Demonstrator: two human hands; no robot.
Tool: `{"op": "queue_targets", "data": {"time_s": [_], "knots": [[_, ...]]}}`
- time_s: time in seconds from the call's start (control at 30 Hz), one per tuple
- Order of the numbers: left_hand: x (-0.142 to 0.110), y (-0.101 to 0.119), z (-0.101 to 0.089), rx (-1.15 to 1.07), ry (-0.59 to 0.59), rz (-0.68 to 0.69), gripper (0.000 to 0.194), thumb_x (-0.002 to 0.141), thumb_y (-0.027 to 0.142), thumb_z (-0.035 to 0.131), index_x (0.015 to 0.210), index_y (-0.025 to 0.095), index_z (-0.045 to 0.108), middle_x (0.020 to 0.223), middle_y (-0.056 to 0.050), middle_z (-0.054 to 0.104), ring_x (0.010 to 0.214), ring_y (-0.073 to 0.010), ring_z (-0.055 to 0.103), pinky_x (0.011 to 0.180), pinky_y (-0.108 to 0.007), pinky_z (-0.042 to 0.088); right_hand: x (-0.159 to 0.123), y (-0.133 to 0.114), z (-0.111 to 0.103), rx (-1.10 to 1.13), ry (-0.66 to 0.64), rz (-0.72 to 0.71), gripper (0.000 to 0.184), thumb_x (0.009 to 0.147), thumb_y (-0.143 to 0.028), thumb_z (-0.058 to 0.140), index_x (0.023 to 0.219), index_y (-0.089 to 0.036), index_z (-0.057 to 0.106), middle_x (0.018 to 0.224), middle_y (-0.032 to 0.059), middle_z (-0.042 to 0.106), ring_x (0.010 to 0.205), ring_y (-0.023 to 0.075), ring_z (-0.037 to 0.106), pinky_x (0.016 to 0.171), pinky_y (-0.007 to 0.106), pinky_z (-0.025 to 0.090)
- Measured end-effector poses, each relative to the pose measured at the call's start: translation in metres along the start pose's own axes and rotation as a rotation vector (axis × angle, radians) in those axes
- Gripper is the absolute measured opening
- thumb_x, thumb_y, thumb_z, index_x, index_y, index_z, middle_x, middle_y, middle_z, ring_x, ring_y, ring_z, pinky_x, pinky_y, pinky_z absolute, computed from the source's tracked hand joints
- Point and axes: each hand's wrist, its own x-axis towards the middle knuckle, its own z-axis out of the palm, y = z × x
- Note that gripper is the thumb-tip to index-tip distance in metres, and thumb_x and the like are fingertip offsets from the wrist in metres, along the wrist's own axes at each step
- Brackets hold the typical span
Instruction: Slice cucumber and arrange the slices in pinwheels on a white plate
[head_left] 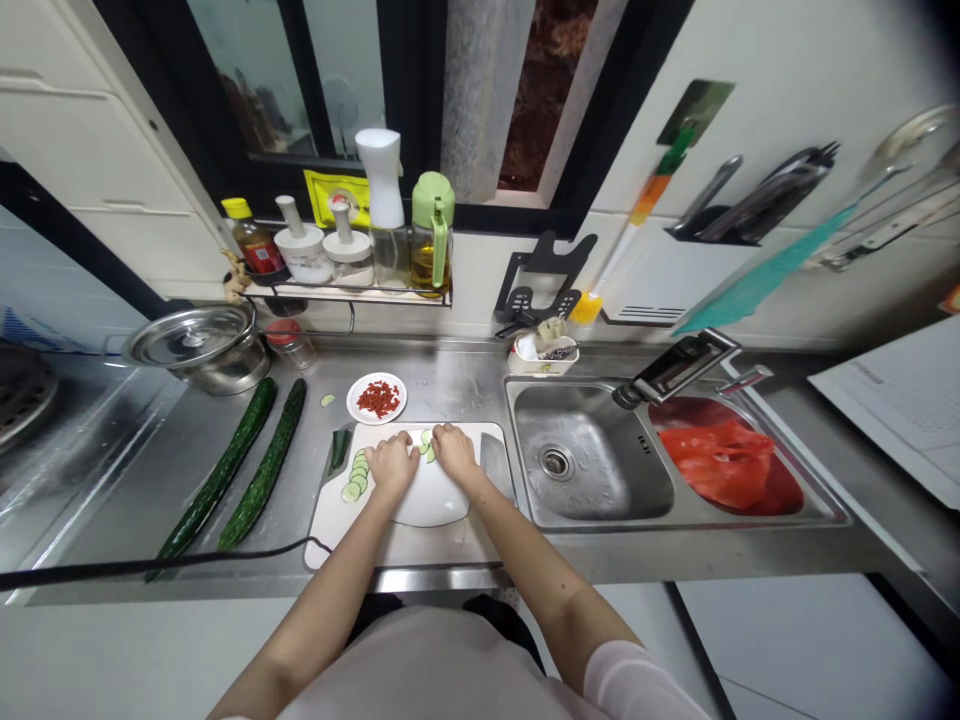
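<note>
Left hand point(392, 464) and right hand point(454, 453) half-curled at far side of glossy white plate point(429, 503), beside thin green-rimmed cucumber slices point(428, 447); whether either grips a slice, cannot tell. Plate on smooth flat cutting board point(331, 522), steel counter point(469, 380) beneath

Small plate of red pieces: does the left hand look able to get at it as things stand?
Probably yes. The small plate sits just beyond the left hand, near the far edge of the cutting board, and nothing visible stands between them.
</note>
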Motion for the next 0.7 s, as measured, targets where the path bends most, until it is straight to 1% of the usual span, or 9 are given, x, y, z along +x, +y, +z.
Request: {"op": "queue_targets", "data": {"time_s": [0.1,0.2,0.33,0.5,0.6,0.7], "knots": [[0.000,0.005,0.000,-0.015,0.005,0.051,0.022,0.088,0.037,0.049,0.094,0.022,0.064,0.099,-0.010,0.070,0.099,-0.0275,0.058,0.086,-0.039,0.028,0.000,0.000,0.002,-0.012,-0.002,-0.004,0.023,0.095,-0.023,0.043,0.110,-0.019,0.060,0.113,0.0115,0.062,0.107,0.0212,0.054,0.079,0.028,0.041],[0.001,0.012,0.000,-0.020,-0.024,0.079,0.021,0.089,0.036,0.049,0.092,0.021,0.064,0.100,-0.010,0.069,0.101,-0.0271,0.057,0.086,-0.038,0.027,0.000,0.000,0.003,-0.019,-0.002,-0.002,0.024,0.096,-0.023,0.042,0.112,-0.019,0.059,0.114,0.0110,0.061,0.109,0.0208,0.052,0.081,0.027,0.041],[0.004,0.016,-0.001,-0.031,-0.062,0.057,0.020,0.089,0.033,0.049,0.088,0.021,0.065,0.099,-0.010,0.070,0.101,-0.0272,0.057,0.085,-0.039,0.027,-0.002,0.001,0.004,-0.024,0.014,0.018,0.023,0.096,-0.026,0.043,0.112,-0.020,0.059,0.115,0.0114,0.060,0.110,0.0217,0.051,0.081,0.028,0.042],[0.005,0.015,-0.002,-0.052,-0.061,0.037,0.019,0.087,0.033,0.050,0.086,0.021,0.065,0.098,-0.010,0.071,0.100,-0.0280,0.058,0.085,-0.040,0.027,-0.008,0.006,0.005,-0.017,0.057,0.076,0.023,0.096,-0.031,0.045,0.111,-0.019,0.058,0.114,0.0113,0.060,0.109,0.0222,0.051,0.080,0.029,0.042],[0.004,0.015,-0.002,-0.060,-0.063,0.026,0.020,0.087,0.032,0.049,0.085,0.021,0.066,0.097,-0.010,0.071,0.099,-0.0280,0.058,0.085,-0.041,0.028,-0.010,0.008,0.006,-0.017,0.058,0.095,0.025,0.097,-0.033,0.044,0.111,-0.019,0.058,0.113,0.0118,0.060,0.108,0.0225,0.052,0.080,0.030,0.042],[0.004,0.014,0.000,-0.065,-0.051,0.027,0.024,0.087,0.036,0.048,0.084,0.021,0.066,0.097,-0.010,0.071,0.099,-0.0286,0.058,0.085,-0.041,0.028,-0.009,0.009,0.008,-0.021,0.052,0.099,0.025,0.097,-0.033,0.043,0.111,-0.019,0.058,0.112,0.0119,0.061,0.108,0.0223,0.053,0.080,0.029,0.042]]}}
